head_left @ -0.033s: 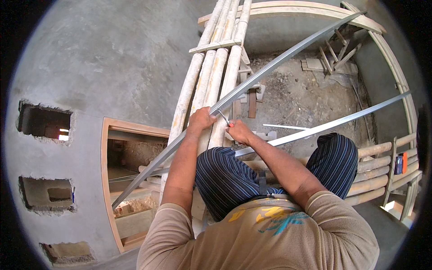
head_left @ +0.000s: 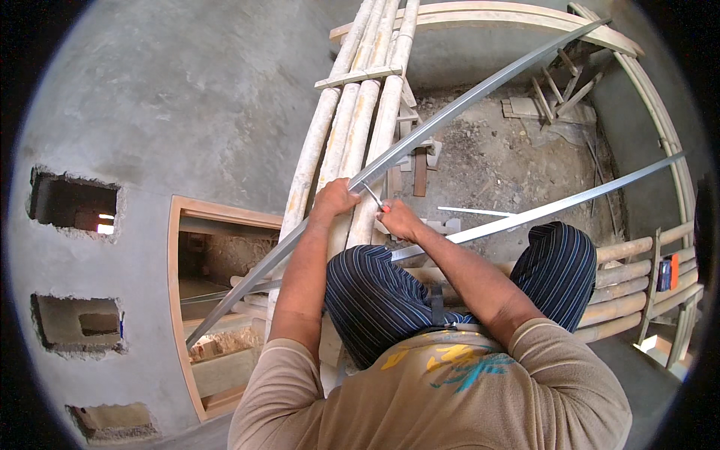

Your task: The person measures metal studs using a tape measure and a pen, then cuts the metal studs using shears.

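Note:
A long grey metal channel (head_left: 457, 109) slants across in front of me, from the wooden window frame at lower left to the far right corner. My left hand (head_left: 335, 198) is closed around it near the middle. Just right of that, my right hand (head_left: 401, 220) grips a red-handled tool with a slim metal shaft (head_left: 374, 196). The tool's tip meets the channel's edge beside my left fingers; its exact kind is too small to tell. A second metal channel (head_left: 540, 208) runs from beside my knee toward the right wall.
Bamboo poles (head_left: 339, 142) under a wooden crosspiece (head_left: 360, 76) form the platform beneath me; more poles (head_left: 619, 291) lie to my right. Far below is a rubble-strewn floor (head_left: 487, 150). At left, the grey wall (head_left: 142, 262) has rough openings and a wooden frame (head_left: 177, 300).

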Action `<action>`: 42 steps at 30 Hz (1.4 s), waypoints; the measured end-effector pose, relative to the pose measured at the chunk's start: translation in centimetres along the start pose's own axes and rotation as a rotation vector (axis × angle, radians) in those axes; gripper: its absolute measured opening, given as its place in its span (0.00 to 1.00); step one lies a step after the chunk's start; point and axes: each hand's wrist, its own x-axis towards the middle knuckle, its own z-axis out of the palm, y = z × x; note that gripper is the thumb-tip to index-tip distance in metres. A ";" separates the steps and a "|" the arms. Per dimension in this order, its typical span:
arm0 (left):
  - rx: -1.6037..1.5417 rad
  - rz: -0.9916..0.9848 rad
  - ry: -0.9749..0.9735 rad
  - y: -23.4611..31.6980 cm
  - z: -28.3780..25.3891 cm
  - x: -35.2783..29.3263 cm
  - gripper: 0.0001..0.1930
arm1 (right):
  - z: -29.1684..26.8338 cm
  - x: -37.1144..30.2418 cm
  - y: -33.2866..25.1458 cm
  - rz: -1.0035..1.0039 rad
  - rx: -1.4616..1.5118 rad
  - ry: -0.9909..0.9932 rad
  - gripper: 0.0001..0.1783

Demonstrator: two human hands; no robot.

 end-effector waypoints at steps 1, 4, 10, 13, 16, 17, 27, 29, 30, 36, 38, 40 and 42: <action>-0.023 0.014 -0.032 -0.2 0.0 0.5 0.20 | -0.1 0.0 0.4 -0.042 -0.023 0.009 0.18; -0.109 0.059 -0.090 -1.0 0.2 1.4 0.22 | -0.1 0.2 1.1 -0.085 -0.047 0.027 0.18; -0.189 0.071 -0.120 -1.5 0.8 1.6 0.21 | -0.1 0.0 0.8 -0.027 -0.010 -0.008 0.19; -0.216 0.094 -0.113 -1.5 0.6 1.6 0.19 | -0.2 0.0 0.8 -0.049 -0.041 0.000 0.19; -0.291 0.060 -0.178 -1.6 0.4 1.5 0.16 | 0.2 -0.2 0.9 -0.076 -0.083 0.014 0.19; -0.323 0.041 -0.212 -1.2 0.2 1.4 0.15 | 0.2 -0.1 1.2 -0.082 -0.099 0.022 0.19; -0.416 0.043 -0.328 -1.2 -0.3 1.3 0.12 | 0.2 -0.9 1.2 -0.059 -0.058 0.035 0.18; -0.446 0.022 -0.342 -1.6 0.0 1.4 0.13 | 0.1 -0.9 1.2 -0.048 -0.064 0.016 0.18; -0.460 0.026 -0.285 -1.8 0.5 1.2 0.13 | 0.1 -0.9 1.3 -0.040 -0.070 0.013 0.18; -0.189 0.034 0.050 -1.3 -0.2 1.0 0.19 | -0.6 0.6 0.5 0.057 -0.207 -0.004 0.18; -0.127 0.012 0.038 -0.8 -1.2 0.8 0.21 | -1.0 0.4 -1.2 0.091 -0.336 -0.003 0.20; -0.123 0.047 0.009 -1.9 -1.6 1.8 0.24 | -1.0 1.7 -0.6 0.082 -0.291 -0.025 0.21; -0.130 0.089 -0.073 -1.5 -2.0 2.7 0.22 | -1.6 2.2 -0.5 0.088 -0.243 -0.040 0.23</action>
